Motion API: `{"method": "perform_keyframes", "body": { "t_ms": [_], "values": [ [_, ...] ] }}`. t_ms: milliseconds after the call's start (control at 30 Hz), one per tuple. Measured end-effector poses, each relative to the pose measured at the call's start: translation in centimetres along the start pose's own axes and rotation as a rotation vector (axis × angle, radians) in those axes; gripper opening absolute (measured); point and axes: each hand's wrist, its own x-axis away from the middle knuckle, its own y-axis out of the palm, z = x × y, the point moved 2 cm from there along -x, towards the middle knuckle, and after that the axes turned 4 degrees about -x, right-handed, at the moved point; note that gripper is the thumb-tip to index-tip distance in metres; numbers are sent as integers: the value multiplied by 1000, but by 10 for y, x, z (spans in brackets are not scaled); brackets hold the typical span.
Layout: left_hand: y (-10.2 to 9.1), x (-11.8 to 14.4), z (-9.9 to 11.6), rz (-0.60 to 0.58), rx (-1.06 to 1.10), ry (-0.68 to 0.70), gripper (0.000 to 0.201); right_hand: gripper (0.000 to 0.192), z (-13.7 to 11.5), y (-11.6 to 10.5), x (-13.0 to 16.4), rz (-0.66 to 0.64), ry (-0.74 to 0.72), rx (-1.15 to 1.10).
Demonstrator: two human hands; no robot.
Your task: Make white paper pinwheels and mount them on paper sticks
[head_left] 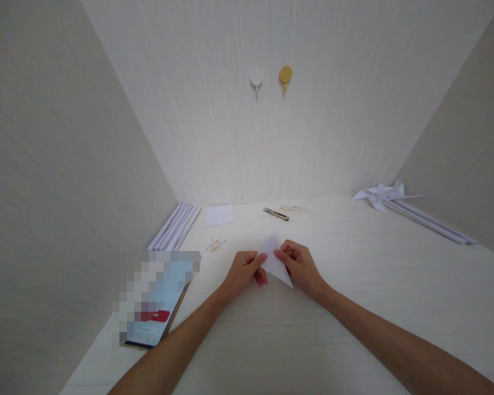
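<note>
Between my two hands is a small sheet of white paper (274,264), folded into a triangle with one point toward the wall and another toward me. My left hand (247,267) pinches its left edge, thumb on top and the other fingers curled beneath. On the right side, my right hand (297,263) grips the paper between thumb and bent fingers. The paper hides some fingertips. Beyond my hands lie thread snips (276,214) on the white table (247,340).
Rolled paper sticks (175,226) and a flat white square (219,215) lie back left. Thin loops (216,244) sit nearer. A partly blurred phone (160,302) rests beside my left forearm. Paper pinwheels (381,195) on sticks lie at right. Two hooks (285,74) are on the wall.
</note>
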Motion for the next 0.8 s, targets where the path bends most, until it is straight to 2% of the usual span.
{"method": "perform_keyframes", "body": {
  "t_ms": [100,333,800],
  "values": [
    [-1,0,0,-21,-23,-22,39,31,-2,1,1,-14,29,8],
    [-3,4,2,-195,-49,-75,37,31,-4,-2,0,-21,-11,-19],
    [-6,6,2,-255,21,-94,32,42,2,-5,0,-4,27,-71]
  ]
}}
